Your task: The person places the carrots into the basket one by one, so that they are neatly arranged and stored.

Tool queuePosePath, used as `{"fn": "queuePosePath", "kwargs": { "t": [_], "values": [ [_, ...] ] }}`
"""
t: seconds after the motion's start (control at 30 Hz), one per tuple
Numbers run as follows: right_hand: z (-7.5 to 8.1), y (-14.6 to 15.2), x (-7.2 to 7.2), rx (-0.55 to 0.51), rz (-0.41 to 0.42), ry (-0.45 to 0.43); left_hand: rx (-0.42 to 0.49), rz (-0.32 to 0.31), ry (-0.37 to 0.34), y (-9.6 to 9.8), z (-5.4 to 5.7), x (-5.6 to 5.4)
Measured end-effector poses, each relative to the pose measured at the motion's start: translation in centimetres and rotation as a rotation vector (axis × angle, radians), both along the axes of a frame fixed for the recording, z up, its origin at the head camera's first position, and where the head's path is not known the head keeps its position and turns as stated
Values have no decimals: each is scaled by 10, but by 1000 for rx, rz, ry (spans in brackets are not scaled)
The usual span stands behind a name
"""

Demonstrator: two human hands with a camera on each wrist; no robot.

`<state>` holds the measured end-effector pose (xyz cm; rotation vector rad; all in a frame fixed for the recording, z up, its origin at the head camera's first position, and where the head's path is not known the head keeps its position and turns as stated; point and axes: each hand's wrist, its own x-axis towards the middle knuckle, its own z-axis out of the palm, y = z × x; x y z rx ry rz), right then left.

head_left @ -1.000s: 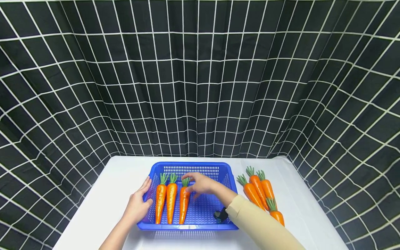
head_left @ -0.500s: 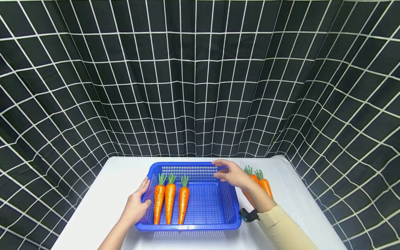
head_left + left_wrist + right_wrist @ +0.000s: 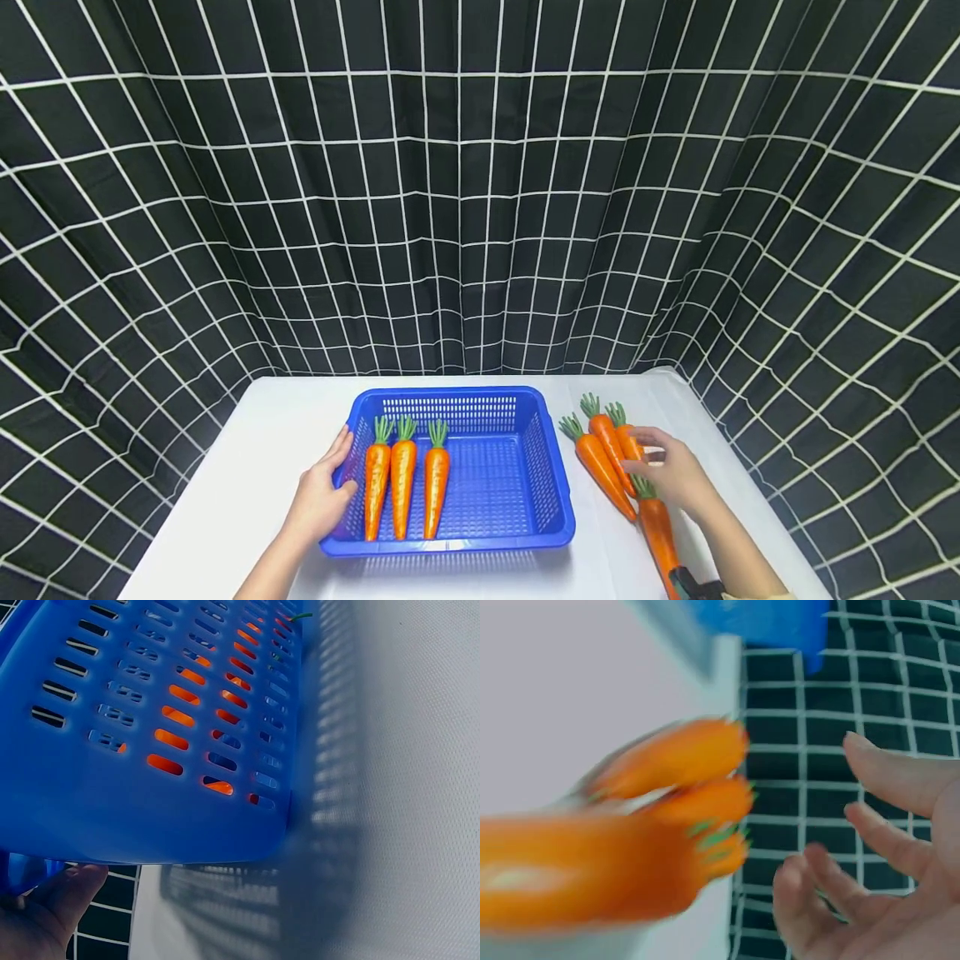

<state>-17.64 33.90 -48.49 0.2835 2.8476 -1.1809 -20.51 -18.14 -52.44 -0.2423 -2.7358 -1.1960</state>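
A blue plastic basket with slotted walls stands on the white table. Three carrots with green tops lie side by side in its left half: the left carrot, the middle carrot and the right carrot. My left hand holds the basket's left rim, thumb over the edge; its thumb side shows at the lower left in the left wrist view. My right hand is over the loose carrots right of the basket, fingers spread and slightly bent, holding nothing. The nearest one is the front carrot.
Several carrots lie bunched on the table right of the basket, among them a left one and a back one. A dark device sits at my right wrist. A black curtain with white grid lines surrounds the table.
My right hand has moved right, from above the right carrot in the basket, across the rim, to the loose carrots. That carrot stays in the basket. The left hand keeps its place on the rim.
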Motion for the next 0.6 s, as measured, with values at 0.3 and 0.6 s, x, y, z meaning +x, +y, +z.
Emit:
{"fn": "queuePosePath", "kwargs": {
  "t": [0.3,0.6],
  "values": [
    [-41,20,34,79,-58,-223,3,-3,-12,0,5,1],
    [-41,21,43,-29,-73,-227,13,-1,-7,1,5,2]
  ]
}}
